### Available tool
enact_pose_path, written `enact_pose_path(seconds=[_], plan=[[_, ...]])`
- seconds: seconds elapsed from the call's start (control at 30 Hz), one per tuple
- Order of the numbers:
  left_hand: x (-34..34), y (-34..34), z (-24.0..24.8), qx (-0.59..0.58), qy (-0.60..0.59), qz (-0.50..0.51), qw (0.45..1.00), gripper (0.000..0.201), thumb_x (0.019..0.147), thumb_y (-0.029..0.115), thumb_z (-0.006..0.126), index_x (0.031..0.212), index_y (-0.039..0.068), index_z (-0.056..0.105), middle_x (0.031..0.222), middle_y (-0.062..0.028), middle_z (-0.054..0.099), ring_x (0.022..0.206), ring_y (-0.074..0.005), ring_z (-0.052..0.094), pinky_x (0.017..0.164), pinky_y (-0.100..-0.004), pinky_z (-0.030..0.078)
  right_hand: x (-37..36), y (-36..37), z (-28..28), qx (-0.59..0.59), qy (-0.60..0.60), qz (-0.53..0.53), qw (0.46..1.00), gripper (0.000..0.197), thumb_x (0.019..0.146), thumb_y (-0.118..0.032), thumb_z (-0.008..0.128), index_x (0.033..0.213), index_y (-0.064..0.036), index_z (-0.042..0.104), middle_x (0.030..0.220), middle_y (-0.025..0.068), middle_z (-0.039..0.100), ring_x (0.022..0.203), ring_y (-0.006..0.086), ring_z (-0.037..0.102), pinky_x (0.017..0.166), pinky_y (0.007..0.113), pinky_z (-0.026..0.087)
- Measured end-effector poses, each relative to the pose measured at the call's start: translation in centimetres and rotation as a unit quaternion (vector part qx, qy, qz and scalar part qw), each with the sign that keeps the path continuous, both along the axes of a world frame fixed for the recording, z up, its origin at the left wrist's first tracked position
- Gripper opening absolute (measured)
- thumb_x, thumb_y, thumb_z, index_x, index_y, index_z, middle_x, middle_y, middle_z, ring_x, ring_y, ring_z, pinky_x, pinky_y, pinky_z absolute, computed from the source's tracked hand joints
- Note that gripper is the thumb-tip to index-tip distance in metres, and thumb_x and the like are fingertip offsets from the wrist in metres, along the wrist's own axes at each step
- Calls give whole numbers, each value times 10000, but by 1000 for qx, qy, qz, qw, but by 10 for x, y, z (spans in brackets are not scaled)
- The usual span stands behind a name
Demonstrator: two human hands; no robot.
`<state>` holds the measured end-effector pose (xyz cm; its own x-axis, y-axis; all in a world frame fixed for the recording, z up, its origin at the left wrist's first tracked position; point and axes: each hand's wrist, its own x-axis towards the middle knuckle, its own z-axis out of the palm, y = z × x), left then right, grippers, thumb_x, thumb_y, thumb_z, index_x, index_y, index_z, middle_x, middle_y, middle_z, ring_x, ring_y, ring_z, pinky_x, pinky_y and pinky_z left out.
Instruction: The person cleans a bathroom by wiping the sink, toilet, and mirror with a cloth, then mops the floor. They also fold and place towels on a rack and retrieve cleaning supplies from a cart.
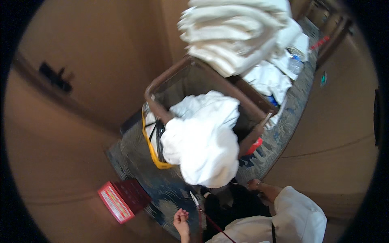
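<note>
Two bare hands are visible, both in the lower part of the frame. The left hand (181, 218), at lower centre, is released: its fingers are loosely bent and nothing shows in them. The right hand (254, 184), right of centre, hangs beside the dark trousers (245, 204); its fingers are partly hidden, so whether it grasps anything cannot be told. The item nearest both hands is a bundle of white linen (204, 141) at the centre of the frame. It lies crumpled, partly inside a brown cart bin (168, 75) and partly draped over the near end; both hands are apart from it.

Folded white linens (235, 36) are stacked at upper centre, beyond the bin. To their right are loose white pieces (267, 79) and a clear plastic bottle (295, 65). A yellow-edged bag (152, 148) is just beside the bin, on its left. At lower left, a red box (116, 202) rests on the patterned carpet (137, 141). A dark red cord (214, 224) with a pale tip runs between the left hand and the trousers. A dark door handle (56, 77) is at upper left.
</note>
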<state>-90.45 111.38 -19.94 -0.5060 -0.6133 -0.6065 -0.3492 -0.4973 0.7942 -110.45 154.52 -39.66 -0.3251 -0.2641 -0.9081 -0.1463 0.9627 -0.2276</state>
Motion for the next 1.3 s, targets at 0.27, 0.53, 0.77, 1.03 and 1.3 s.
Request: enact_pose_path(seconds=[0.27, 0.53, 0.77, 1.03, 1.3], plan=[[-236, 29, 196, -417, 187, -160, 875, 163, 934, 83, 519, 1030, -36, 577, 956, -69, 593, 839, -123, 548, 811, -266, 457, -21, 138, 33, -81, 81, -585, 803, 199, 878, -155, 485, 995, -75, 625, 967, 106, 617, 930, 248, 589, 804, 366, 481], [-452, 293, 268, -611, 246, -442, 609, 492, 784, 121, 687, 1240, 27, 526, 1345, -183, 427, 1250, -322, 406, 1049, -431, 294, -155, 205, 12, -170, 114, -694, 690, 223, 892, -192, 540, 1032, -67, 660, 881, 94, 650, 698, 175, 605, 622, 316, 503], [-565, 407, 209, -754, 70, -514, 403, 931, 677, 349, 800, 1395, -6, 326, 1437, -232, 318, 1336, -399, 281, 1093, -493, 206, -264, 222, -42, -214, -23, -794, 568, 278, 871, -155, 566, 1129, -74, 628, 1117, 120, 632, 1013, 264, 595, 884, 393, 474], [-557, 395, 199, -749, 35, -489, 445, 737, 781, 255, 698, 1359, -31, 339, 1388, -253, 357, 1281, -432, 331, 1054, -529, 252, -308, 224, -148, -251, -25, -813, 525, 290, 875, -242, 562, 1098, -70, 630, 1145, 111, 619, 1051, 292, 568, 931, 394, 439], [-556, 426, 232, -754, 125, -422, 488, 617, 860, 302, 597, 1310, -47, 363, 1251, -209, 386, 1172, -343, 356, 1009, -489, 235, -345, 264, -96, -249, -54, -860, 442, 296, 867, -99, 561, 1153, -22, 570, 984, 80, 626, 739, 166, 591, 650, 306, 499]])
